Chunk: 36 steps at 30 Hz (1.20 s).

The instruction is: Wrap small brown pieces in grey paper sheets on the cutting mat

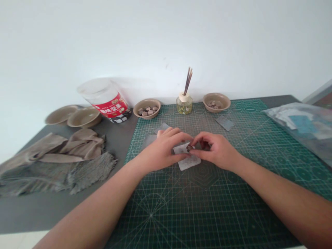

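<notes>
Both my hands meet over a small whitish sheet [189, 163] on the green cutting mat [166, 207]. Between the fingertips of my right hand [218, 149] is a small dark brown piece [189, 148], held just above the sheet. My left hand [166, 148] curves round the sheet's left side, its thumb and index finger reaching toward the same piece. Whether the left fingertips touch the piece or only the sheet is hard to tell. Behind my left hand, thin grey translucent sheets [148, 141] lie partly hidden.
At the back stand a bowl of stones [147, 114], a reed diffuser [184, 104], another bowl [217, 106] with small pieces, and a red-labelled jar [111, 107]. Two bowls [84, 117] and crumpled cloth [77, 148] are left. A grey rectangle [225, 122] and plastic bag [303, 121] lie right.
</notes>
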{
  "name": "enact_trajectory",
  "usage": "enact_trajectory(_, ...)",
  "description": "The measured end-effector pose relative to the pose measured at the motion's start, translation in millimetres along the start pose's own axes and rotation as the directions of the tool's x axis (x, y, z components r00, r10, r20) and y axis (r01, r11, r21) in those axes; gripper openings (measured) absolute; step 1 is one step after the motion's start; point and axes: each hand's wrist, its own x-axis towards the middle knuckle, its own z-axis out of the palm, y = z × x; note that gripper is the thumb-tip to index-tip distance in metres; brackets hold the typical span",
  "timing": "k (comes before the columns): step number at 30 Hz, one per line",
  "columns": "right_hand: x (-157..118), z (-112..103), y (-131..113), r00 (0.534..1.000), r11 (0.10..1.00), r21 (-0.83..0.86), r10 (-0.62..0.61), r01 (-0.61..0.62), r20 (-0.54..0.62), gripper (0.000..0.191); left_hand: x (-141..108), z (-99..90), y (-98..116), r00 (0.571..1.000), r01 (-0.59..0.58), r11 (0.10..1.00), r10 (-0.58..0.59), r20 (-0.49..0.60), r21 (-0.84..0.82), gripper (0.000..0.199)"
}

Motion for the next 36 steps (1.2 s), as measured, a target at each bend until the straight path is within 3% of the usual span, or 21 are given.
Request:
enact_trajectory(2, 0, 7, -2, 0.996, 0.978, 0.192, 0.089, -0.082, -0.026, 0.021, 0, -3.0, 2, 0.996, -0.055, 0.996, 0.049, -0.078, -0.073, 0.019)
enact_trajectory(5, 2, 14, -3, 0.992, 0.891, 0.444, 0.119, -0.092, -0.034, 0.027, -1, -5.5, 1, 0.99, -0.082, 0.988, 0.065, -0.127, -0.129, 0.015)
enact_trajectory(8, 3, 14, -3, 0.994, 0.866, 0.493, 0.109, -0.08, -0.029, 0.029, -1, -6.0, -2, 0.989, -0.069, 0.985, 0.046, -0.143, -0.157, 0.013)
enact_trajectory(10, 3, 12, -1, 0.996, 0.933, 0.354, 0.079, -0.06, -0.041, 0.029, 0, -5.2, -5, 0.983, -0.053, 0.983, 0.02, -0.183, -0.178, 0.009)
enact_trajectory(12, 2, 11, 1, 0.999, 0.997, 0.078, 0.027, -0.023, -0.041, 0.039, 1, -3.8, -9, 0.965, -0.011, 0.978, -0.044, -0.258, -0.206, 0.008)
enact_trajectory(14, 1, 11, 4, 0.999, 0.981, -0.192, -0.034, 0.035, 0.01, 0.057, 1, -2.2, -12, 0.929, 0.062, 0.971, -0.14, -0.343, -0.229, 0.007)
enact_trajectory(16, 1, 14, 6, 0.994, 0.936, -0.338, -0.072, 0.094, 0.076, 0.073, 1, -0.9, -15, 0.89, 0.137, 0.964, -0.221, -0.399, -0.23, 0.008)
enact_trajectory(20, 1, 17, 5, 0.987, 0.908, -0.405, -0.055, 0.111, 0.148, 0.077, 1, 0.8, -17, 0.874, 0.184, 0.961, -0.257, -0.413, -0.209, 0.009)
enact_trajectory(26, 1, 12, -3, 0.974, 0.917, -0.377, -0.044, 0.127, 0.222, 0.051, 2, 2.3, -16, 0.9, 0.164, 0.97, -0.223, -0.376, -0.182, 0.006)
enact_trajectory(30, 0, 8, -7, 0.975, 0.968, -0.238, -0.023, 0.076, 0.221, 0.021, 2, 2.5, -17, 0.909, 0.158, 0.969, -0.217, -0.355, -0.189, 0.005)
enact_trajectory(33, -1, 5, -12, 0.986, 0.996, -0.021, 0.083, -0.081, 0.147, 0.02, 2, 3.6, -19, 0.911, 0.15, 0.957, -0.231, -0.342, -0.247, 0.005)
enact_trajectory(36, -2, 3, -15, 0.99, 0.937, 0.32, 0.12, -0.139, 0.076, 0.028, 2, 5.6, -23, 0.905, 0.169, 0.935, -0.272, -0.326, -0.312, 0.006)
